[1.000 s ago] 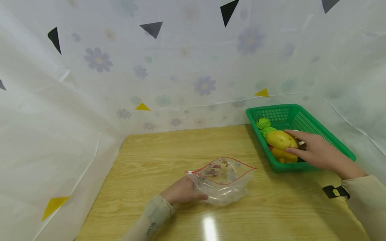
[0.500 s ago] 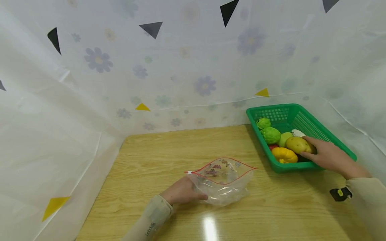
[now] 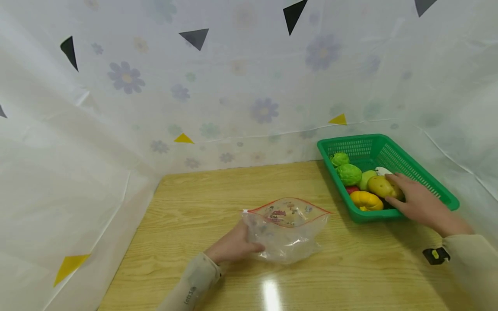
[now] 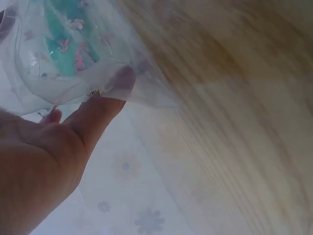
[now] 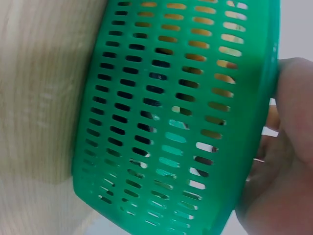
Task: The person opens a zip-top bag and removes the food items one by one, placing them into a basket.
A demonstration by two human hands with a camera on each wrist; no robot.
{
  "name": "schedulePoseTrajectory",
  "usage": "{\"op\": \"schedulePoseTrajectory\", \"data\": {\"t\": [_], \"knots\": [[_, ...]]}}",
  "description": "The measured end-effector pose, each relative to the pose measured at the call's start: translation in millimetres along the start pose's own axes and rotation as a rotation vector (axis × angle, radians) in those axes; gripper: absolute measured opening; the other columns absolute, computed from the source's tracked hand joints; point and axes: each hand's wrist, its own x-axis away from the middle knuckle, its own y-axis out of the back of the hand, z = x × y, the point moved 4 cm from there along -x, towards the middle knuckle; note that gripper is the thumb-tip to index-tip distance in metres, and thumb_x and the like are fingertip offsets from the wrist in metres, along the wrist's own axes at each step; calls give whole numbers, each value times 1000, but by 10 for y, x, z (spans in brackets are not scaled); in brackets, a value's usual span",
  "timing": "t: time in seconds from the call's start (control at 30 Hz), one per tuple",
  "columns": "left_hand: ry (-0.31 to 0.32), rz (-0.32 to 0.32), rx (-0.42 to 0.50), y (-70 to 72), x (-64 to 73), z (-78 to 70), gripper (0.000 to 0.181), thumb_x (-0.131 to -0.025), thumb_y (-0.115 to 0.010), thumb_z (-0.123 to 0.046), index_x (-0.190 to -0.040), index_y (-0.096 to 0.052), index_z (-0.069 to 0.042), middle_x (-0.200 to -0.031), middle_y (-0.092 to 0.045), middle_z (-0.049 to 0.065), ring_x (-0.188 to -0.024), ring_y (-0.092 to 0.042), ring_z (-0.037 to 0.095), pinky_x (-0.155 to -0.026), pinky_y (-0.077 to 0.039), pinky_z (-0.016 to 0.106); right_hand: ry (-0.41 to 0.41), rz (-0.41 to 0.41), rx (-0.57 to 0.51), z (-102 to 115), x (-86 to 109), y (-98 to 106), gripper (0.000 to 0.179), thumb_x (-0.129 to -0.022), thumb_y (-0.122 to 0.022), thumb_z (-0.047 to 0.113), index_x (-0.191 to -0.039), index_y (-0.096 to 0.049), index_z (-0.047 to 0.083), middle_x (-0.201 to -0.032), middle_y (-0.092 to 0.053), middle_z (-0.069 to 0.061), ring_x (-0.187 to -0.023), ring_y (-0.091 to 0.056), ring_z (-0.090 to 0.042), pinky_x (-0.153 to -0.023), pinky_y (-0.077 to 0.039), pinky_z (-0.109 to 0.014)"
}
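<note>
In the head view, my left hand [image 3: 235, 244] holds a clear zip bag [image 3: 288, 242] by its left side. The bag's red-edged mouth gapes upward, and a white slider sits at its left end. In the left wrist view, the thumb lies against the bag's plastic [image 4: 78, 54]. Over the green basket [image 3: 424, 172], my right hand [image 3: 416, 201] grips a potato [image 3: 380, 186] between fingers and thumb. Near the potato lie a yellow pepper-like vegetable [image 3: 365, 201], a green lettuce-like head [image 3: 349, 174] and a pale green round item [image 3: 366, 179]. The basket wall hides most of the right fingers in the right wrist view.
A smaller green leafy head [image 3: 339, 159], a red item [image 3: 352, 189] and a white item [image 3: 383, 171] also lie in the basket. The wooden table [image 3: 202, 194] meets white flower-printed sheeting [image 3: 241, 86] at the back and sides.
The right hand has carried the potato rightward within the basket from above the pepper-like vegetable, then slightly back left. My left hand has tipped the bag's mouth up a little.
</note>
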Motion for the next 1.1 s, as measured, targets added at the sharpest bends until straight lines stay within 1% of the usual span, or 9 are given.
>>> {"op": "schedulePoseTrajectory", "data": {"t": [0.17, 0.23, 0.37, 0.43, 0.5, 0.63, 0.73, 0.9, 1.1], "knots": [[87, -101, 75, 103, -3, 40, 103, -84, -79, -48, -158, -13, -20, -150, -44, 18, -133, -50, 33, -109, -44, 54, 39, -95, -3, 34, 42, -3, 66, -98, -66, 20, -153, -36, -1, -157, -21, -38, -131, -29, -65, -100, -29, -79], [106, -135, 118, 148, -24, 45, 98, -86, -76, -51, -158, -16, -21, -146, -48, 18, -126, -55, 32, -101, -49, 53, 52, -133, 8, 63, 63, 9, 66, -97, -68, 17, -154, -36, 3, -160, -20, -35, -133, -29, -64, -102, -27, -78], [141, -195, 218, 246, -76, 45, 79, -92, -69, -52, -150, -31, -15, -119, -60, 17, -99, -62, 28, -81, -55, 44, 82, -188, 31, 156, 87, 43, 68, -94, -69, 13, -154, -38, 8, -162, -21, -30, -134, -30, -61, -106, -25, -77], [172, -211, 266, 287, -104, 47, 75, -94, -64, -55, -148, -33, -12, -116, -61, 18, -97, -63, 29, -78, -58, 43, 95, -206, 35, 203, 91, 57, 67, -94, -70, 11, -153, -40, 7, -162, -22, -29, -134, -30, -61, -108, -24, -76], [205, -228, 297, 319, -137, 51, 75, -95, -60, -58, -147, -34, -11, -123, -60, 19, -105, -64, 30, -80, -59, 43, 103, -214, 37, 243, 94, 60, 65, -93, -70, 11, -151, -42, 7, -162, -23, -29, -135, -31, -60, -109, -24, -75], [282, -280, 272, 380, -192, 61, 79, -96, -49, -68, -146, -39, -9, -131, -59, 21, -114, -63, 34, -86, -58, 45, 127, -221, 44, 310, 108, 41, 62, -91, -72, 9, -147, -46, 5, -161, -26, -28, -133, -33, -58, -104, -31, -74], [311, -330, 246, 427, -224, 63, 84, -95, -42, -73, -147, -40, -7, -136, -57, 24, -122, -58, 38, -97, -52, 50, 159, -243, 47, 363, 121, 28, 61, -87, -76, 8, -143, -51, 6, -159, -30, -28, -131, -37, -57, -98, -36, -73], [277, -350, 250, 466, -245, 26, 87, -95, -41, -74, -154, -30, -12, -151, -44, 24, -135, -48, 42, -107, -43, 59, 188, -269, 44, 431, 143, 19, 60, -86, -77, 7, -141, -53, 8, -159, -33, -26, -129, -40, -55, -96, -38, -72], [237, -359, 111, 475, -251, 5, 87, -97, -40, -72, -160, -19, -17, -155, -41, 22, -137, -47, 42, -107, -42, 63, 224, -261, 28, 541, 158, -34, 59, -84, -79, 7, -139, -56, 4, -161, -31, -22, -131, -40, -54, -96, -40, -70]]}}
